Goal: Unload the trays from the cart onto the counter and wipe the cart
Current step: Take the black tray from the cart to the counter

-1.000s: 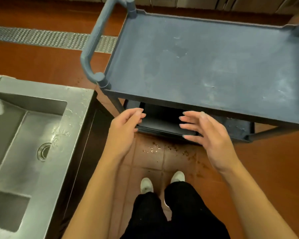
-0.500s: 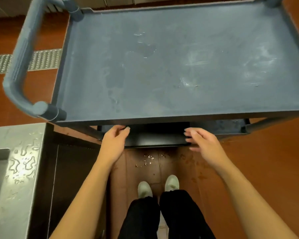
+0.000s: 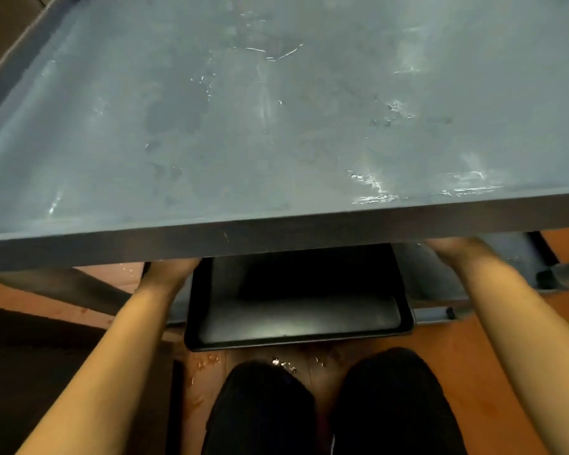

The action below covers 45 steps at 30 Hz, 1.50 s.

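both hands have gone in under the cart's top shelf (image 3: pixel 276 126) since half a second ago, and that grey, smeared shelf now fills most of the view. left hand (image 3: pixel 170 269) sits at the left edge of the black tray (image 3: pixel 296 310), right hand (image 3: pixel 454 249) right of it; fingers hidden, so their grip cannot be told. that tray lies on the lower shelf (image 3: pixel 440 311), its near edge jutting over wet red floor (image 3: pixel 493 362).

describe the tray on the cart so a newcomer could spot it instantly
Start at the blue-grey cart's top shelf, which fills the upper view. Below its front edge, on the lower shelf, sits the tray, between both forearms. It is black, shallow and rimmed, unlike the blue-grey cart.
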Available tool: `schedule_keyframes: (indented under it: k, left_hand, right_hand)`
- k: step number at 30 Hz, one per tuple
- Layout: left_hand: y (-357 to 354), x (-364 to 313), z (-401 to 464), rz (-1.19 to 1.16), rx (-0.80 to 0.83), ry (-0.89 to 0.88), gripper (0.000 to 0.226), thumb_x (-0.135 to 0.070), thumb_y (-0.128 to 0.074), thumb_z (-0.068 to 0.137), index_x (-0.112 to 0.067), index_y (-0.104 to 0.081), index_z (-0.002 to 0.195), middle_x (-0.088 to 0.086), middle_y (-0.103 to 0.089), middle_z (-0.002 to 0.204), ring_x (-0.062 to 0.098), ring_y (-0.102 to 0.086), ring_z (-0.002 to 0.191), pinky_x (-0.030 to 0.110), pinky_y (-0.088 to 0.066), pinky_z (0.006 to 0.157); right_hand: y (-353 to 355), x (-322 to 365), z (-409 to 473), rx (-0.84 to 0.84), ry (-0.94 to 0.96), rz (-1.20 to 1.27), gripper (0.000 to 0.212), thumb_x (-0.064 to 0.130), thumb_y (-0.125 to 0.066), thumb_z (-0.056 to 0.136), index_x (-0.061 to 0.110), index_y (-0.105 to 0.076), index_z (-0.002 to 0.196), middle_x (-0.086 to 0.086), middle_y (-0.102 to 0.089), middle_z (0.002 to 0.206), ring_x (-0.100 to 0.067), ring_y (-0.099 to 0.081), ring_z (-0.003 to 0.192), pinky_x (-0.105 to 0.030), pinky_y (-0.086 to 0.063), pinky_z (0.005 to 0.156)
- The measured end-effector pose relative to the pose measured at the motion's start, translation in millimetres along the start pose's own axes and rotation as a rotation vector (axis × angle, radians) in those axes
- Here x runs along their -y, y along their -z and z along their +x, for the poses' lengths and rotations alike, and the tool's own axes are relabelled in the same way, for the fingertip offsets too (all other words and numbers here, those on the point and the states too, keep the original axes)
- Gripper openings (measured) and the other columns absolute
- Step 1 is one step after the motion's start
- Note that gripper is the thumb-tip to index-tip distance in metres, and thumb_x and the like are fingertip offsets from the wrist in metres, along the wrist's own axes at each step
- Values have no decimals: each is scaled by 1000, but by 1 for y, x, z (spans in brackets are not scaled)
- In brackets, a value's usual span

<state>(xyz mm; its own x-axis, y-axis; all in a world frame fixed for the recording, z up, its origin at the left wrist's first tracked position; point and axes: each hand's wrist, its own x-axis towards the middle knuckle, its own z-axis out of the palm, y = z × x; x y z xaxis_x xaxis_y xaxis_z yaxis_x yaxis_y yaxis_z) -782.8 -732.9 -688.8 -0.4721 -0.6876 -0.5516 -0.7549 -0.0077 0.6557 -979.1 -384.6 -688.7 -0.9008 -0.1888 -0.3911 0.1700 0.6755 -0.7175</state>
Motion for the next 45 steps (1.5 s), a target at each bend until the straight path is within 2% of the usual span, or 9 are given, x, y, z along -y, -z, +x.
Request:
schedule_keyframes:
  k: [4, 7, 9, 12, 17, 23, 28, 34, 45]
  left_hand:
    - [-4, -13, 38, -113, -130, -285, 20, -12, -61, 102, -8, -60, 121, 25, -59, 129, 41, -55, 123, 53, -43, 107]
    - [-4, -14, 78, -118, -144, -393, 7, -17, -61, 102, -13, -65, 105, 17, -65, 108, 33, -63, 101, 53, -51, 95]
    - [-9, -8, 94, -157, -141, -429, 10, -21, -60, 103, -16, -68, 105, 6, -67, 103, 25, -65, 98, 44, -51, 92]
    - [-20, 5, 106, -196, -105, -420, 17, -35, -65, 96, -19, -69, 101, 0, -67, 90, 20, -61, 89, 39, -49, 84]
    - [-21, 18, 110, -233, 48, -261, 39, -43, -67, 85, -17, -77, 112, 6, -74, 96, 27, -68, 88, 44, -54, 80]
    - [-19, 1, 129, -299, 78, -202, 30, -35, -55, 102, -23, -60, 129, 4, -71, 106, 22, -68, 97, 40, -53, 77]
    - [-19, -15, 130, -194, 150, -119, 36, -46, -55, 101, -12, -64, 110, 6, -68, 101, 23, -64, 94, 39, -49, 79]
    - [-9, -37, 146, -84, 265, -12, 47, -55, -50, 100, -10, -63, 109, 8, -64, 99, 24, -58, 93, 41, -43, 74]
    - [-4, -44, 170, -177, 312, 50, 68, -60, -47, 99, 1, -54, 128, 22, -69, 111, 38, -65, 104, 54, -53, 83]
  right_hand:
    - [-10, -25, 59, -114, 197, 182, 68, 47, -80, 81, 0, -66, 129, -20, -64, 134, -35, -58, 127, -50, -44, 110]
    - [-21, -8, 74, -77, 196, 286, 22, 20, -63, 101, 8, -69, 119, -17, -69, 125, -34, -66, 110, -47, -53, 92]
    - [-30, -7, 86, -38, 178, 269, 13, 19, -56, 104, 17, -68, 105, -12, -69, 111, -27, -65, 93, -39, -51, 79]
    - [-43, -18, 93, 15, 148, 247, 10, 27, -57, 102, 21, -65, 103, -11, -58, 99, -17, -55, 72, -28, -39, 63]
    - [-44, -30, 92, 96, 34, 223, 23, 27, -53, 102, 22, -70, 89, 9, -75, 76, -10, -66, 61, -24, -51, 55]
    - [-34, -20, 107, 129, 22, 274, 18, 32, -57, 102, 20, -68, 109, -7, -69, 94, -23, -68, 74, -37, -57, 67]
    - [-38, -4, 115, 214, -52, 203, 24, 34, -53, 104, 20, -66, 89, -1, -69, 70, -18, -67, 55, -34, -55, 63]
    - [-34, 21, 130, 279, -142, 105, 29, 39, -53, 103, 13, -61, 93, -5, -65, 59, -20, -66, 47, -41, -55, 71]
    - [-31, 25, 152, 306, -182, 117, 39, 44, -57, 99, 8, -62, 113, -16, -76, 81, -34, -72, 82, -56, -56, 90]
